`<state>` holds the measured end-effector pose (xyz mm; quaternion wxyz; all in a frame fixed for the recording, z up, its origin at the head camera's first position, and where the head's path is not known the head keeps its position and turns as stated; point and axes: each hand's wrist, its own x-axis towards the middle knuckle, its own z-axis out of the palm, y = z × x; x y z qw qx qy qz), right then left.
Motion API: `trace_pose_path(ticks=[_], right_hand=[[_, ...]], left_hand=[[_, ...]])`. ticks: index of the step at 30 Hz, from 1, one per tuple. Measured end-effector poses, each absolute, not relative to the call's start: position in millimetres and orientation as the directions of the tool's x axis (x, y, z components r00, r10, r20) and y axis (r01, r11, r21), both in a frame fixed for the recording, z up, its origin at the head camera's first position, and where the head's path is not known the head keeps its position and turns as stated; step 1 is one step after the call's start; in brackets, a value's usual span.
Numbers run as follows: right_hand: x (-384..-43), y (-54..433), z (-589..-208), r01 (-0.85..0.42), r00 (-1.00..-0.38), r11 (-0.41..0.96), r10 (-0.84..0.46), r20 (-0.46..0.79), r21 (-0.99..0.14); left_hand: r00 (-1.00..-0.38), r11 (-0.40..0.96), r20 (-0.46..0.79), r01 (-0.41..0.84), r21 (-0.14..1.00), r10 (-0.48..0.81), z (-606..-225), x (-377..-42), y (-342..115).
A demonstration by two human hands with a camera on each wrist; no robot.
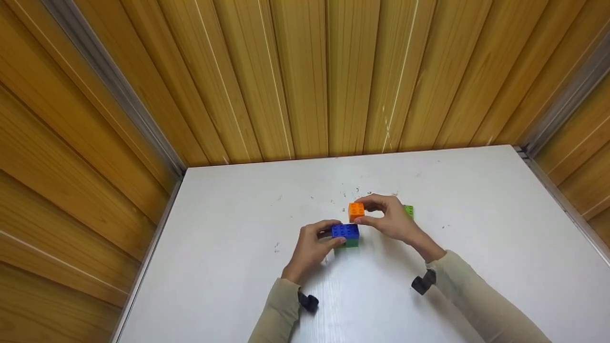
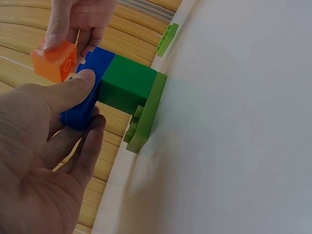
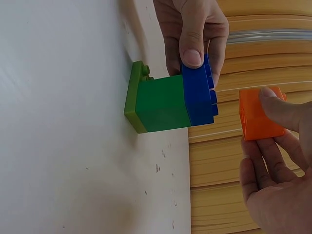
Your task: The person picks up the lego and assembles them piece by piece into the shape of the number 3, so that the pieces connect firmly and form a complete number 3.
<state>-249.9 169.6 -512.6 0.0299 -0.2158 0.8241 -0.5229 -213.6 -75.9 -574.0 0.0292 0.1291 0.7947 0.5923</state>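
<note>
A small stack stands on the white table: a thin light green base brick [image 2: 148,114], a green brick [image 3: 163,103] on it, and a long blue brick [image 1: 345,231] on top, studs up. My left hand [image 1: 313,245] pinches the blue brick between thumb and fingers; in the left wrist view the thumb lies across its side. An orange brick [image 1: 356,211] is pinched by my right hand [image 1: 388,218], just above and beyond the blue brick. A gap between orange and blue shows in the right wrist view.
Behind my right hand lies another light green brick [image 1: 409,211], partly hidden in the head view. The white table [image 1: 228,228] bears small dark marks. Yellow wood-look panels [image 1: 305,81] rise at its back and sides.
</note>
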Motion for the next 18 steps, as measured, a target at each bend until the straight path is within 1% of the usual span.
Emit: trace_pose_path(ticks=[10, 18], right_hand=[[-245.7, 167.0, -510.3, -0.329, -0.901, 0.364, -0.397, 0.175, -0.871], [-244.2, 165.2, -512.9, -0.330, -0.897, 0.361, -0.407, 0.171, -0.872]], left_hand=[[-0.957, 0.266, 0.130, 0.200, 0.943, 0.260, -574.8, -216.4, -76.5], [-0.960, 0.264, 0.121, 0.188, 0.946, 0.253, -575.0, -215.0, -76.4]])
